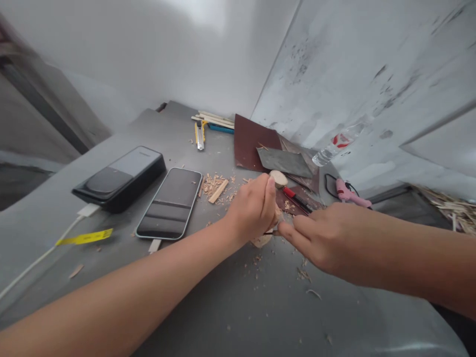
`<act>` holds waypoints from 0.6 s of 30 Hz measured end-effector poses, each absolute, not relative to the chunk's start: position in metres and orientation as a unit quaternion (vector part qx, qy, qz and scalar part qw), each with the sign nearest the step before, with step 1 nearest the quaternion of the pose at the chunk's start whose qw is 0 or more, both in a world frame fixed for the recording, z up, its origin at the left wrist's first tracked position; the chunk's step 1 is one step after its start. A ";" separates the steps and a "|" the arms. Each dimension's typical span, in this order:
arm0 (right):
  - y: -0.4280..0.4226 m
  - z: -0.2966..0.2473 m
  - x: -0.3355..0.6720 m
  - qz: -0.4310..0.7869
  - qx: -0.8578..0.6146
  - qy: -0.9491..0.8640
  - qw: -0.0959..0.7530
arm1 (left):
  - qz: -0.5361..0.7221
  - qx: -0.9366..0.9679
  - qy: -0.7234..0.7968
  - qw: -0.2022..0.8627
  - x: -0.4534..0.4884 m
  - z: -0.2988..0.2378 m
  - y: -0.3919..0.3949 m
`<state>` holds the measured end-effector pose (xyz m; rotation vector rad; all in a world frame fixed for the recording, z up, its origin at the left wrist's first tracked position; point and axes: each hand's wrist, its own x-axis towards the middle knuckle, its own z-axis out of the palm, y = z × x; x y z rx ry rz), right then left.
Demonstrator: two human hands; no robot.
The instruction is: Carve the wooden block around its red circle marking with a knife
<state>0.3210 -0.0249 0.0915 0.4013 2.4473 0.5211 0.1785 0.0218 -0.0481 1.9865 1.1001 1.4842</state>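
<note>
My left hand (252,207) is closed around a small pale wooden piece (278,178) whose rounded end sticks up past my thumb. My right hand (319,235) is closed too, its fingertips pinched against the lower part of the wood right beside the left hand; what it grips is hidden. Both hands hover just above the grey tabletop (241,307), over a scatter of wood shavings (260,258). A red-handled tool (295,197) lies just behind the hands.
A phone (170,202) and a black power bank (121,177) with a white cable lie at the left. Sandpaper sheets (256,141), a yellow utility knife (200,135), wooden sticks, a plastic bottle (336,144) and a pink glue gun (349,194) sit further back. Walls close off the rear.
</note>
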 end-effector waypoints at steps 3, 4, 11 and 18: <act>-0.026 0.091 0.308 0.081 0.296 0.877 0.370 | 0.533 0.716 0.397 0.214 0.178 -0.048 0.022; -0.026 0.091 0.302 0.037 0.351 0.851 0.390 | 0.533 0.716 0.398 0.213 0.178 -0.048 0.021; -0.029 0.097 0.297 0.066 0.290 0.870 0.394 | 0.533 0.720 0.401 0.191 0.177 -0.049 0.022; -0.026 0.075 0.314 0.033 0.349 0.891 0.289 | 0.528 0.727 0.395 0.189 0.178 -0.051 0.023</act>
